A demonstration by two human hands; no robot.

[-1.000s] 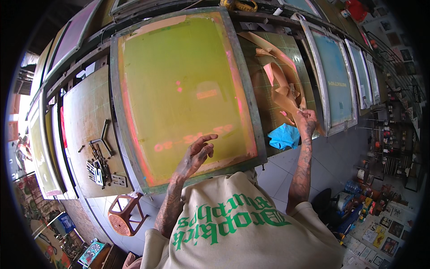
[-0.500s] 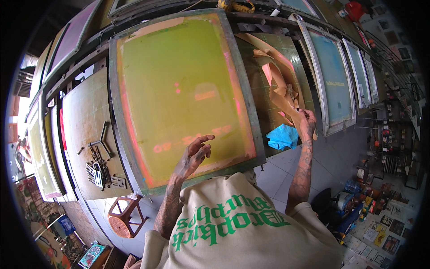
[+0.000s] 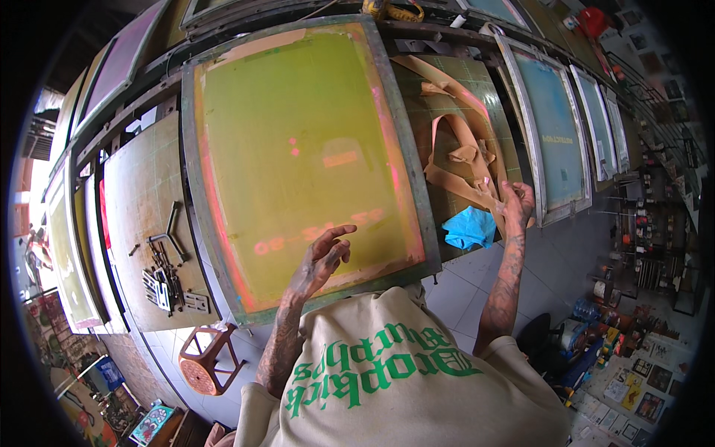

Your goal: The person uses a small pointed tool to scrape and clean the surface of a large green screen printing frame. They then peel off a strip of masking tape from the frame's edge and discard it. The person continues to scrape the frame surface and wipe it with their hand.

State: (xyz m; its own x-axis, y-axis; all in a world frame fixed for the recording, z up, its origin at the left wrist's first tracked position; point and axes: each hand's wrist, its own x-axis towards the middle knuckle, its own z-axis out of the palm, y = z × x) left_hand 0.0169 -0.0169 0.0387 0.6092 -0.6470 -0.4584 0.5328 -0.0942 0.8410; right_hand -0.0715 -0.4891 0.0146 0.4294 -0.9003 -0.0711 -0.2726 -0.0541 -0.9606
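Over the lower part of a large framed mesh screen [image 3: 298, 97], yellow-green with pink-orange edges and pale markings, hovers my left hand [image 3: 322, 253]. Its fingers are loosely bent and apart, with nothing in them. To the right, my right hand [image 3: 519, 201] is at the near end of a crumpled heap of brown tape strips [image 3: 465, 130]. Its fingers look slightly parted beside the tape; nothing gripped shows between them. The strips lie in loops on a green-lined board [image 3: 410, 97]. A crumpled blue cloth [image 3: 469, 227] rests at that board's near edge, left of my right wrist.
On the left board [image 3: 141, 194] lie several bolts and metal clamps [image 3: 167, 279]. A brown plastic stool [image 3: 205, 365] stands on the tiled floor below. More framed screens flank the row, including a blue one [image 3: 551, 123] at right. A yellow tool [image 3: 391, 10] sits at the far edge.
My right hand has shifted slightly right and its fingers have loosened. The tape heap has spread leftward into a wider loop. My left hand has stayed in place.
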